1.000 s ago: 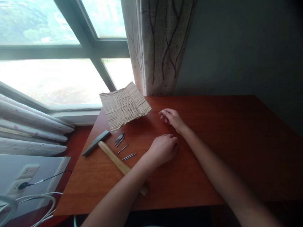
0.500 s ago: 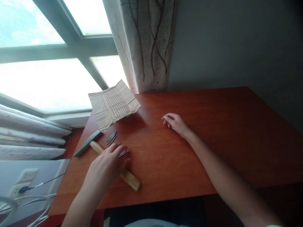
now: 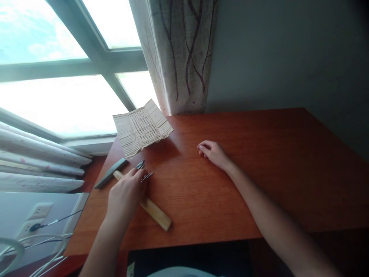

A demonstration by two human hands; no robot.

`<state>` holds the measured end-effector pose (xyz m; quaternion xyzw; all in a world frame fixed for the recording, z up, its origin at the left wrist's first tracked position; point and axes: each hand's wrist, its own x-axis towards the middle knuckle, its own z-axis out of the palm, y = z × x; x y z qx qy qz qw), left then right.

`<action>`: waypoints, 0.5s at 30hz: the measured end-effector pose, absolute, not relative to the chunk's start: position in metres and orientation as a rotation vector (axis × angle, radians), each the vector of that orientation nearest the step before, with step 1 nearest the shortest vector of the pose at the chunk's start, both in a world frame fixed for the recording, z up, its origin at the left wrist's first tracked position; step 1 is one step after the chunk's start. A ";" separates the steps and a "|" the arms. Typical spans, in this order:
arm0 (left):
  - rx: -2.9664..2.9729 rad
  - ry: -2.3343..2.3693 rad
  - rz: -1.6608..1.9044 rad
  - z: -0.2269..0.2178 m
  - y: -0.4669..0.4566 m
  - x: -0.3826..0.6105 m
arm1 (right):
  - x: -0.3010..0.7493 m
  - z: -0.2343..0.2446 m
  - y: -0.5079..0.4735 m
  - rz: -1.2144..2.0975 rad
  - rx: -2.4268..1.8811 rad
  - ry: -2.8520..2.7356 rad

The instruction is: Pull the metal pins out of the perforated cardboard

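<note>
The left hand lies over the hammer handle on the table, hiding its middle; fingers pinch some nails. The right hand rests loosely curled, empty; the nail count is unclear.
</note>
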<state>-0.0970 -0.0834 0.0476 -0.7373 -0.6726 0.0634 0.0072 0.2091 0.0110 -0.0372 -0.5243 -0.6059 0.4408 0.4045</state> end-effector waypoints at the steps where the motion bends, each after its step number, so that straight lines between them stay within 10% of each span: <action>1: -2.262 -2.124 0.173 0.048 -0.081 -0.096 | 0.209 -0.038 0.011 1.106 -1.324 -1.536; 15: -2.959 -1.496 0.117 0.046 -0.040 0.023 | 0.198 -0.029 0.002 1.028 -1.296 -1.600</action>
